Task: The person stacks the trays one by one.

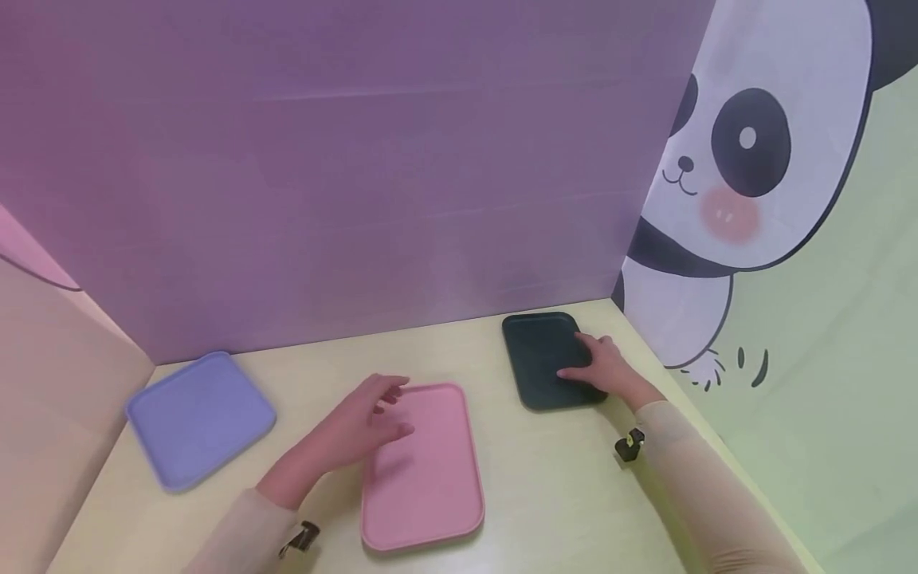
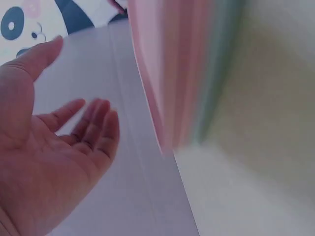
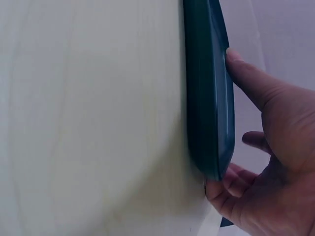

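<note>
**Fingers spread over pink tray, fingers curled on dark green tray**

Fingers of left hand straight and loose, hovering just above the upper left part of the pink tray; contact impossible to tell. Palm open and holding nothing in the left wrist view, pink tray edge blurred beside it.

Nearest on the pale yellow table: both sleeved forearms, a small clip at each wrist. Pink tray lying flat, long side running away from the person, between the two arms.

Farther right: right hand on the near right corner of the dark green tray, thumb on the tray's top, fingers curled round the rim and under it, gripping. Tray's far end toward the back wall.

Farther left: lavender tray flat, turned at an angle, well apart from both hands, near the left wall.

Beyond: plain purple back wall meeting the table; cartoon panda on the pale green right wall.
</note>
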`<state>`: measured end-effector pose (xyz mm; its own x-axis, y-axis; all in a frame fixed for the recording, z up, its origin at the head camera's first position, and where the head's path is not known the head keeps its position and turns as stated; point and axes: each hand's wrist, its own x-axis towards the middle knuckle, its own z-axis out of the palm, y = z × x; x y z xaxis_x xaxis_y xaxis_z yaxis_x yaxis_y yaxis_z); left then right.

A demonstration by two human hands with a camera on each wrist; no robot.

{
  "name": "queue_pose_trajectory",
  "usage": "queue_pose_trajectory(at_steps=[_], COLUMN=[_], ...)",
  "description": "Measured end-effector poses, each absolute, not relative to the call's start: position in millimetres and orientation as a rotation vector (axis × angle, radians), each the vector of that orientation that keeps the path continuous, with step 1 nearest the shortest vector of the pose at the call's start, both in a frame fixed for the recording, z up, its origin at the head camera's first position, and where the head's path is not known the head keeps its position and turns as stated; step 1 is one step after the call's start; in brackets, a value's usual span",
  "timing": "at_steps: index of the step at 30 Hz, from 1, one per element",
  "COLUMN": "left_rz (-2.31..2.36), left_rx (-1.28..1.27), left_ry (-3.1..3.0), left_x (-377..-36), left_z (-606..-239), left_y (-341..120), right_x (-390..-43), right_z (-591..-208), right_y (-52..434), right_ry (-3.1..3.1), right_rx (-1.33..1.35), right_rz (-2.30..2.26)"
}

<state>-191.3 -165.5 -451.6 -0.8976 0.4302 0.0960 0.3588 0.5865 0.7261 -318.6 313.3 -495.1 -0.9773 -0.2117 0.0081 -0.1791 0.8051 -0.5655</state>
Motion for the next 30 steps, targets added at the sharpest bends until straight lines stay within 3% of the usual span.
queue_pose_trajectory(at_steps=[7,14,23,30], left_rz=[1.236,1.128,1.206,1.251], left_rx=[0.819,0.765,0.504,0.519], left_ry=[2.55,2.471,2.385,2.434], left_x=[-259.2,-311.3,-333.6,-339.1], left_z=[-446.5,-457.1,-479.1,-485.9], left_y=[-92.8,-38.4,-5.0,20.3], right_x=[-325.9,-326.0,-332.7,-335.3], right_z=[-495.5,-486.8,-489.3,-489.7], right_y=[328.2,333.3,338.3,340.7], right_ry=[2.914,2.872,2.803,2.75], right_rx=[-0.355,-0.378,-0.37,-0.367], right_rz=[-1.016,-1.029,-1.097,-1.16])
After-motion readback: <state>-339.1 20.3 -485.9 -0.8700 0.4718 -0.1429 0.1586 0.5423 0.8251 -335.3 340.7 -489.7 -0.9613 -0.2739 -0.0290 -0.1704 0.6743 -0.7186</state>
